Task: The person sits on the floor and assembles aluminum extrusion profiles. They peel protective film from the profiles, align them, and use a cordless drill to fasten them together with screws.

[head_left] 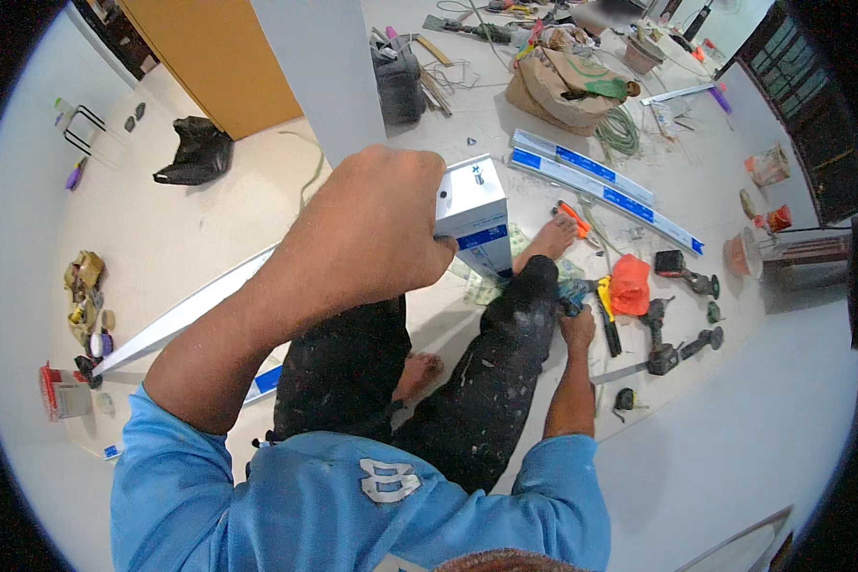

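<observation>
My left hand (391,214) is closed round the side of a white metal profile (477,181) with blue protective film. Its square end faces up, with a screw and a dark hole showing in it. Beyond my right knee, my right hand (578,329) reaches down at a small blue patterned plastic bag (574,294); its fingers are mostly hidden there. Close beside that hand lie a yellow and black hand tool (607,319) and an orange-red plastic bag (629,286). A patterned cloth (481,289) is on the floor beneath the profile.
Two white-and-blue profiles (605,191) lie ahead on the right. Cordless power tools (660,336) and a tape measure (625,400) sit at the right. A long white bar (195,300) crosses the left side, near a black bag (195,153). Farther off stands a brown sack (562,91).
</observation>
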Available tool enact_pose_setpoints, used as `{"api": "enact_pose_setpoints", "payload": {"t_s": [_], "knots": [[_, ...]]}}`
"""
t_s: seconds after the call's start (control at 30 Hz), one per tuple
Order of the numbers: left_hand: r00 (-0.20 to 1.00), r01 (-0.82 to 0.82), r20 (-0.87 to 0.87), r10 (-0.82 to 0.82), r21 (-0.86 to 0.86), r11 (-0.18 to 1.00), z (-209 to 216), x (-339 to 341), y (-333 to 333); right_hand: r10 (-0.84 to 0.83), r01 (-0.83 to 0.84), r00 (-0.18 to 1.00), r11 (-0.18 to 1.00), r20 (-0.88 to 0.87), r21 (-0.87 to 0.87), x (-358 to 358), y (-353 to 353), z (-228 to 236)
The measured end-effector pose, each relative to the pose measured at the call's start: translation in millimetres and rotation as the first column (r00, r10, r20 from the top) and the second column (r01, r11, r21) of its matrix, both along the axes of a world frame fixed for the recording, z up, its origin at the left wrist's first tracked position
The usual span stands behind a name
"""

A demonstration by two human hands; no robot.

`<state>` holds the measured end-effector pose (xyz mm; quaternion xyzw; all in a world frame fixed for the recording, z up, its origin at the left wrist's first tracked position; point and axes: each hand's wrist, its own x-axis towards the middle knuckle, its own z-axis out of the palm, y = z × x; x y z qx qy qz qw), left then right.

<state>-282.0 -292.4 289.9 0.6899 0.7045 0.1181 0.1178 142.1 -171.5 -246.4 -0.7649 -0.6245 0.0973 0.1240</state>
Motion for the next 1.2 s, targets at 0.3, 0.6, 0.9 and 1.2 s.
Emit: {"api": "enact_pose_setpoints", "payload": {"t_s": [0.3, 0.6, 0.9, 1.2], "knots": [[0.999, 0.038, 0.023, -0.041, 0.116, 0.992, -5, 1, -6, 0.448, 0.146, 0.581, 0.764, -0.679, 0.628, -59, -52, 347], [0.989, 0.097, 0.077, -0.124, 0.293, 0.951, -24, -4, 1, 0.816, -0.084, 0.301, 0.538, -0.493, 0.839, -113, -108, 605], [0.989, 0.069, 0.116, -0.097, 0.223, 0.972, -16, -5, -2, 0.725, -0.709, 0.689, 0.68, -0.022, 0.189, -149, -79, 761], [0.985, 0.1, 0.121, -0.12, 0.156, 0.983, -8, -8, -5, 0.685, -0.698, 0.712, 0.714, 0.154, 0.046, -267, -126, 782]]}}
